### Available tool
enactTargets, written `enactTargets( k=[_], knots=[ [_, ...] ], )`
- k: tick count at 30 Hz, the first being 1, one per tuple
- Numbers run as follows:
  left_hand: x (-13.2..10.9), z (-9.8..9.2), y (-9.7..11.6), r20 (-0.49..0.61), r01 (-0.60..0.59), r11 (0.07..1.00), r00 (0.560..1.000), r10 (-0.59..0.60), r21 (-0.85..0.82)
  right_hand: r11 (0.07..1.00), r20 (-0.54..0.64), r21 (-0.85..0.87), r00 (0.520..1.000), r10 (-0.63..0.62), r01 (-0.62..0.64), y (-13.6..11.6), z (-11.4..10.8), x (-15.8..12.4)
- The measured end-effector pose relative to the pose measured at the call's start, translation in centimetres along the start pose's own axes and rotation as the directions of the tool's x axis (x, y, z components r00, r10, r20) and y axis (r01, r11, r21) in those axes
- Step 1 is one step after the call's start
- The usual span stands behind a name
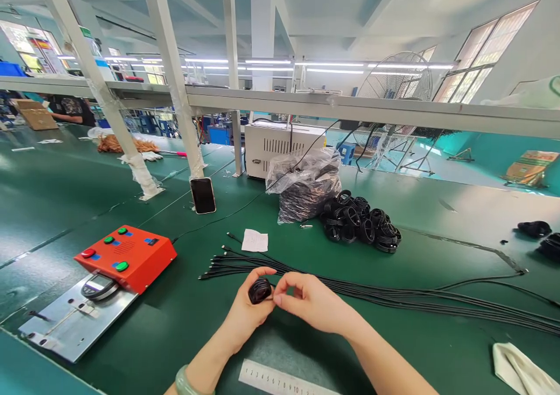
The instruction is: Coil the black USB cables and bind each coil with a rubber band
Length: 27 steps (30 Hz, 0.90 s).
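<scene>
Small black cable coil [260,290] pinched between two hands

The left hand [247,313] held the coil up off the green bench mat [166,348], its fingers curled behind it, while the right hand [312,301] pinched its side between thumb and forefinger, above a steel ruler [280,378]. It looked light, springy and slightly slippery, best gripped across its wound loops. Farther off lay loose black cables [394,294], a heap of coils [361,223] and a plastic bag [304,185].

1 head-worn camera looks forward and down at left hand [242,310], right hand [312,304].
</scene>
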State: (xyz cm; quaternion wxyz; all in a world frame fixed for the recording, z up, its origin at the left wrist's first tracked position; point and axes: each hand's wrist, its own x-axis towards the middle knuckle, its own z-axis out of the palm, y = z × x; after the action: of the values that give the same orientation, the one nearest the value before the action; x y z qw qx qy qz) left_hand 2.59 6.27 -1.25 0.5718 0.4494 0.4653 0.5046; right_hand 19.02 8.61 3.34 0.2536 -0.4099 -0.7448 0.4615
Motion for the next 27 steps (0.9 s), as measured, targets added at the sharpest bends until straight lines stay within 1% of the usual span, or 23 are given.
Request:
enactTargets(
  k=[3, 6, 8, 10, 12, 13, 14, 16, 19, 21, 24, 26, 27],
  knots=[
    [-0.5, 0.2, 1.0, 0.032, -0.023, 1.0, 0.999, 0.023, 0.001, 0.979, -0.029, 0.198, 0.998, 0.059, -0.052, 1.0, 0.3, 0.9],
    [-0.7, 0.2, 1.4, 0.035, -0.046, 0.999, 0.998, 0.045, 0.026, 0.889, -0.032, 0.436, 0.984, 0.173, -0.142, 2.1, 1.1, 1.7],
    [-0.6, 0.2, 1.2, 0.017, -0.054, 0.997, 0.998, 0.053, 0.058, 0.842, -0.088, 0.512, 0.965, 0.247, -0.169, 2.6, 1.3, 2.0],
    [-0.5, 0.0, 0.8, -0.005, -0.052, 0.994, 0.999, 0.052, 0.098, 0.838, -0.135, 0.521, 0.954, 0.267, -0.161, 2.7, 1.3, 2.0],
    [-0.4, -0.2, 0.4, -0.003, -0.043, 0.99, 0.999, 0.044, 0.134, 0.851, -0.101, 0.501, 0.966, 0.24, -0.159, 2.5, 1.2, 1.9],
    [-0.4, -0.3, 0.3, 0.015, -0.038, 0.989, 0.999, 0.036, 0.145, 0.855, -0.081, 0.495, 0.972, 0.221, -0.153, 2.4, 1.2, 1.8],
    [-0.5, -0.5, 0.2, 0.042, -0.033, 0.987, 0.999, 0.027, 0.154, 0.857, -0.071, 0.496, 0.976, 0.205, -0.144, 2.3, 1.2, 1.7],
    [-0.6, -0.8, 0.2, 0.136, -0.021, 0.991, 0.991, 0.002, 0.135, 0.843, -0.076, 0.523, 0.978, 0.194, -0.126, 2.2, 1.2, 1.7],
    [-0.5, -1.3, 0.4, 0.3, 0.023, 1.0, 0.954, -0.024, 0.007, 0.759, -0.064, 0.636, 0.97, 0.234, -0.141, 2.4, 0.8, 1.9],
    [-0.3, -1.5, 0.5, 0.352, 0.081, 0.995, 0.934, -0.057, -0.054, 0.7, -0.039, 0.697, 0.966, 0.256, -0.157, 2.7, 0.6, 2.0],
    [-0.1, -1.5, 0.4, 0.322, 0.154, 0.985, 0.939, -0.119, -0.083, 0.662, -0.048, 0.734, 0.96, 0.276, -0.154, 2.9, 0.4, 2.1],
    [0.0, -1.2, 0.3, 0.292, 0.142, 0.984, 0.951, -0.106, -0.108, 0.645, -0.069, 0.751, 0.954, 0.29, -0.142, 3.0, 0.7, 2.0],
    [0.0, -1.1, 0.2, 0.279, 0.113, 0.988, 0.957, -0.081, -0.103, 0.638, -0.082, 0.758, 0.951, 0.297, -0.134, 3.0, 0.8, 2.0]
  ],
)
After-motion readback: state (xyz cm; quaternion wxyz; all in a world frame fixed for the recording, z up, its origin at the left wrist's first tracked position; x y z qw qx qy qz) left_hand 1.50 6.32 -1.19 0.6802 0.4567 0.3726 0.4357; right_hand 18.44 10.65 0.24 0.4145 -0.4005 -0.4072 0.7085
